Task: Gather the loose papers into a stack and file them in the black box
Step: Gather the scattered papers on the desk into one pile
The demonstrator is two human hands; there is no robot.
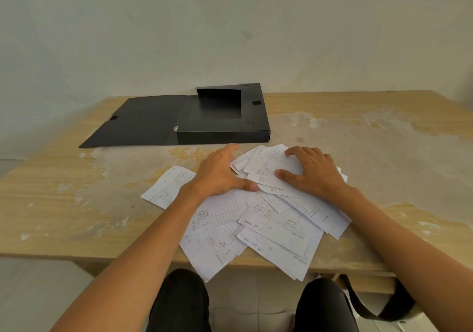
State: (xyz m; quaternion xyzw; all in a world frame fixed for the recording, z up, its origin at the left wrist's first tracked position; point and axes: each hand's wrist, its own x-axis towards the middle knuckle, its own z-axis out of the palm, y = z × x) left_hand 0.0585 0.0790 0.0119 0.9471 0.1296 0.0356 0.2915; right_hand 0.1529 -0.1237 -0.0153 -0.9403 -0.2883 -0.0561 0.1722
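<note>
Several loose white receipt papers point(268, 224) lie in a messy overlapping pile at the table's near edge, some hanging over it. One slip point(167, 187) lies apart to the left. My left hand point(221, 175) rests flat on the pile's left side, fingers spread, thumb on paper. My right hand point(311, 171) presses flat on the pile's upper right sheets. The black box point(222, 133) stands open behind the pile, its lid point(143, 121) folded flat to the left, its inside bare.
The worn wooden table point(384, 152) has peeling patches and abuts a pale wall. A small light scrap point(309, 118) lies right of the box. My knees in dark trousers and a black strap point(371, 303) show below the table edge.
</note>
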